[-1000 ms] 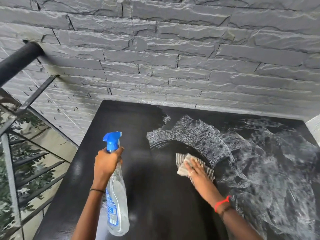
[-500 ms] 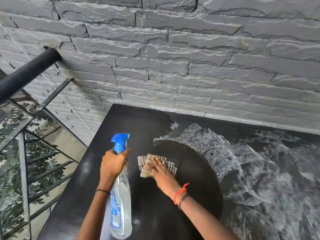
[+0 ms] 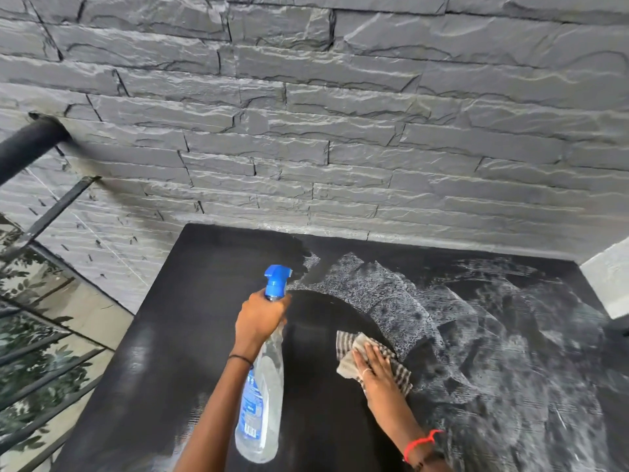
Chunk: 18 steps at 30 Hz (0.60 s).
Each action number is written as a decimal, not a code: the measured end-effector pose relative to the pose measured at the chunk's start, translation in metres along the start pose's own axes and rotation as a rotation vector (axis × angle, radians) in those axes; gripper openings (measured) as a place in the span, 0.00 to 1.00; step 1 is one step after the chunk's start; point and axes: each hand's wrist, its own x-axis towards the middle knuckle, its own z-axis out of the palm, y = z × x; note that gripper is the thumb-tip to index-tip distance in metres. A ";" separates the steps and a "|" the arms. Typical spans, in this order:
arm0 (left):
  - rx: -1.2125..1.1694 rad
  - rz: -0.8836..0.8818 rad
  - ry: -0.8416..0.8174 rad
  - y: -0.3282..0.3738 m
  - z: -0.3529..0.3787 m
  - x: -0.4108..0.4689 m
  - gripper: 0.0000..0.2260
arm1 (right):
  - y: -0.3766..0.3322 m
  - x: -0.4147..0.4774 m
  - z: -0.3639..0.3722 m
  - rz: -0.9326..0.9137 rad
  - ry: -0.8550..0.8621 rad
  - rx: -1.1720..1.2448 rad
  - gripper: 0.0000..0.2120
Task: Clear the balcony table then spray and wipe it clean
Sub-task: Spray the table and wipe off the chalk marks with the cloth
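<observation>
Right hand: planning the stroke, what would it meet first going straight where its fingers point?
Likely wiped black tabletop, then white spray residue, before the grey stone wall; depth unclear.

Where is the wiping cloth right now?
In the head view, the cloth lies on the table under the right hand, just right of the spray bottle the left hand holds.

The single head-worn camera is looking forward and steeply down from close above the black table [image 3: 187, 318], facing the grey stone wall [image 3: 340, 131], with the railing [image 3: 30, 148] at its left edge.
</observation>
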 end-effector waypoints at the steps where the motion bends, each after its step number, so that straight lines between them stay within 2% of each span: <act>1: 0.012 0.012 -0.040 0.006 0.010 -0.002 0.11 | 0.000 -0.002 -0.001 0.009 0.004 0.000 0.59; 5: 0.069 0.053 -0.095 0.027 0.036 -0.005 0.11 | -0.005 -0.001 0.000 0.049 -0.015 -0.010 0.62; 8: 0.071 0.053 -0.054 0.038 0.046 -0.005 0.07 | -0.001 -0.002 0.002 0.064 -0.019 -0.017 0.60; 14: 0.105 0.073 -0.009 0.049 0.048 0.006 0.08 | -0.001 -0.005 0.004 0.060 0.024 -0.043 0.60; 18: 0.081 0.121 0.021 0.061 0.048 0.014 0.09 | -0.004 -0.003 0.001 0.056 -0.027 -0.083 0.64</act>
